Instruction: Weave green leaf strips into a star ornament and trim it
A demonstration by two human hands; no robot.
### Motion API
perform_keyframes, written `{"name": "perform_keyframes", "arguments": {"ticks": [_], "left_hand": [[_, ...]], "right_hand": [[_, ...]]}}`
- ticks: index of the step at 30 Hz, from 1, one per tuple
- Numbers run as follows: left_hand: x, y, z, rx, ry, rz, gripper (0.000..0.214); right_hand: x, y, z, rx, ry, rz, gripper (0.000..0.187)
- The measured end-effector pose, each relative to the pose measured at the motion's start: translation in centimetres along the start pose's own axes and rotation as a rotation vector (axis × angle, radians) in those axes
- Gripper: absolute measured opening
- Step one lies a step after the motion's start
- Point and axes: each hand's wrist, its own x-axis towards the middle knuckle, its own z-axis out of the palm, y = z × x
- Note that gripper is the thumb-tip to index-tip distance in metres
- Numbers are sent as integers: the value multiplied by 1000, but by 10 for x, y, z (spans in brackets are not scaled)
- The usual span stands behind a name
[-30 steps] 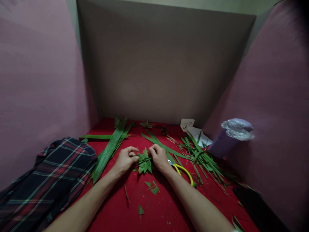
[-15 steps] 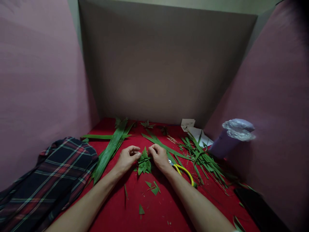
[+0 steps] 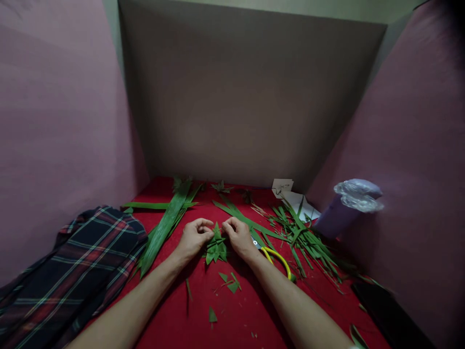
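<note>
A small spiky shape folded from green leaf strips sits on the red cloth between my hands. My left hand pinches its left side with curled fingers. My right hand pinches its right side, fingers curled as well. The two hands nearly touch above the leaf piece. Small cut leaf triangles lie just in front of it.
Yellow-handled scissors lie right of my right wrist. Long green leaves lie at the left, a heap of leaf strips at the right. A plaid cloth is at far left, a purple cup with plastic on top at right. Cardboard walls enclose the space.
Both hands have drawn slightly closer together over the leaf piece, which has shifted a little away from me. Nothing else has moved.
</note>
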Motion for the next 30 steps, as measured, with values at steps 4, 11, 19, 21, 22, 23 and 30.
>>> {"name": "perform_keyframes", "arguments": {"ticks": [4,11,19,21,22,23,30], "left_hand": [[0,1,0,1,7,-6,31],[4,-1,5,1,33,1,32],[3,-2,5,5,38,11,32],[2,-2,5,8,39,9,32],[2,-2,4,9,38,10,32],[2,-2,3,10,35,11,33],[5,3,-6,45,27,38,32]], "right_hand": [[0,0,0,4,-6,-1,23],[0,0,0,19,-5,-1,24],[0,-2,-1,46,-12,12,23],[0,-2,-1,61,-13,16,23],[0,-2,-1,71,-10,20,23],[0,-2,-1,82,-5,24,23],[5,5,0,186,80,95,27]]}}
